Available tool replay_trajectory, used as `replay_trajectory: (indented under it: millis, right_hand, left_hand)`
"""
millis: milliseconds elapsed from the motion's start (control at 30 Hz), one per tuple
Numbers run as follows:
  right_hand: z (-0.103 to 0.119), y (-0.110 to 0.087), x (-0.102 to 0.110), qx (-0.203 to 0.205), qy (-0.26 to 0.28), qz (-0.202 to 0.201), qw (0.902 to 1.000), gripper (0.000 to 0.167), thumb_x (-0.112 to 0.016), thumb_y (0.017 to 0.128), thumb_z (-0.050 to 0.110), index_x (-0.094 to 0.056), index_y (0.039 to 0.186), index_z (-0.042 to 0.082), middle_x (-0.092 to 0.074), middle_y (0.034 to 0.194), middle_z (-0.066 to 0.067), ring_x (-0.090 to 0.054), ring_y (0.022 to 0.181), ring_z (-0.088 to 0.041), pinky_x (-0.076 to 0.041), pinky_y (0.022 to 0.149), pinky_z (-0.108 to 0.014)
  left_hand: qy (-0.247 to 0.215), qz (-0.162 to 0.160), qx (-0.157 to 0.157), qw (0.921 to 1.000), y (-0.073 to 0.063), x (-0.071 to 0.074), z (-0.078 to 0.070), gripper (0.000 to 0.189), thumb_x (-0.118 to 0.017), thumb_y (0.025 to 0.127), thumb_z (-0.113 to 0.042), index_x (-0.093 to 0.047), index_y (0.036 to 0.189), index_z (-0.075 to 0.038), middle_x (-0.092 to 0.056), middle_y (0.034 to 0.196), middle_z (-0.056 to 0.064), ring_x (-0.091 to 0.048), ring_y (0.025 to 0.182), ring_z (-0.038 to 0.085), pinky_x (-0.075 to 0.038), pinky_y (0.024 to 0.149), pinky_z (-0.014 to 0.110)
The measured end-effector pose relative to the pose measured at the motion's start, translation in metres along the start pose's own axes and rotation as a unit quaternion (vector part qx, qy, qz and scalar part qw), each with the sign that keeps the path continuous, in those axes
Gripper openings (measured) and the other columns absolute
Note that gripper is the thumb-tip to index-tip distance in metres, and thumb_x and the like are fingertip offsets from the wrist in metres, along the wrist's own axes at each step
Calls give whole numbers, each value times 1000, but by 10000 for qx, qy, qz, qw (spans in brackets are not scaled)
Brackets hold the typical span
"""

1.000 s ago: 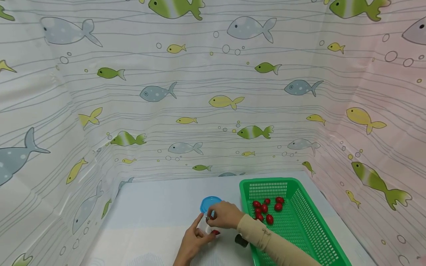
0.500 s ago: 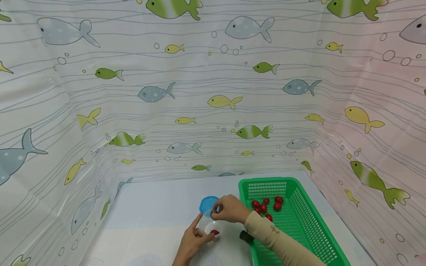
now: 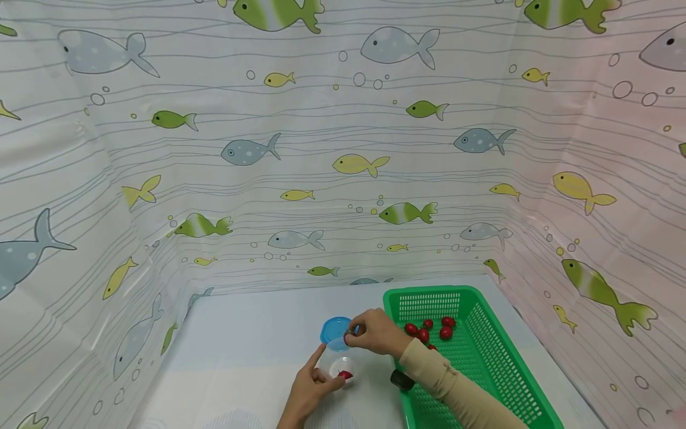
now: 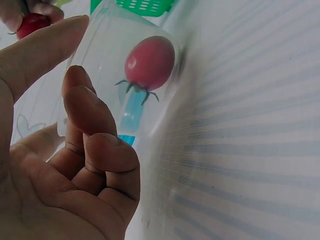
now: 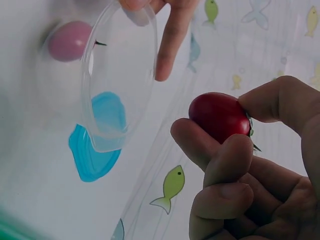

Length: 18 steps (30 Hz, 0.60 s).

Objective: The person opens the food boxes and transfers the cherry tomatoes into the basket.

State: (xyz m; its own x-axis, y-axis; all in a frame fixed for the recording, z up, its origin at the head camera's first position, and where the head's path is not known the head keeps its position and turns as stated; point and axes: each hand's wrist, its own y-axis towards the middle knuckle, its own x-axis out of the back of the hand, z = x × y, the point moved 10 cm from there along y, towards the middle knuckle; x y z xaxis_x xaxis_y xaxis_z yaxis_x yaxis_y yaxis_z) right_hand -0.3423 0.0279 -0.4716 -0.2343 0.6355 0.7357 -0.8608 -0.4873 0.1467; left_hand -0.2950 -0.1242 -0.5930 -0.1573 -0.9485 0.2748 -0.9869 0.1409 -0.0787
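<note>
In the head view my left hand (image 3: 311, 386) spans a clear plastic container (image 5: 89, 75), thumb and index finger at opposite sides of its rim. One cherry tomato (image 4: 150, 63) with its green calyx lies inside the container, seen through the wall in the left wrist view. My right hand (image 3: 375, 335) is above the container's far right side. Between its thumb and fingers it pinches a second red cherry tomato (image 5: 218, 116), stem end toward the thumb. Just beyond the container, a blue lid (image 3: 333, 329) lies on the table, partly covered by the right hand.
A green slotted basket (image 3: 393, 304) stands on the right, with several cherry tomatoes (image 3: 446, 332) toward its far left. The right forearm crosses the basket's near left edge. Fish-printed sheeting (image 3: 300, 179) walls the white table on the left, back and right.
The right hand has moved slightly up and to the right, from over the container toward its far right side, still pinching the tomato. The left hand stays on the container.
</note>
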Motion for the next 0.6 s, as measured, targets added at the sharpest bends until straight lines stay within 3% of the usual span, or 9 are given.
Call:
replay_trajectory:
  millis: [267, 600]
  right_hand:
    - [-8, -4, 16, 0, 124, -323, 9994, 22, -73, 92, 36, -78, 97, 16, -67, 74, 14, -60, 66, -5, -51, 58, -27]
    - [-22, -13, 33, -194, 235, -343, 9989, 29, -71, 94, 41, -77, 103, 14, -70, 79, 12, -63, 74, -7, -52, 63, -31]
  left_hand:
    - [-65, 47, -35, 10000, 0, -1, -1, 98, -84, 84, -30, -27, 160, -6, -65, 71, 3, -53, 65, 13, -41, 58, 27]
    - [-30, -41, 104, 9999, 0, -1, 2, 100, -85, 83, -32, -28, 160, -7, -63, 71, 3, -53, 67, 15, -41, 58, 28]
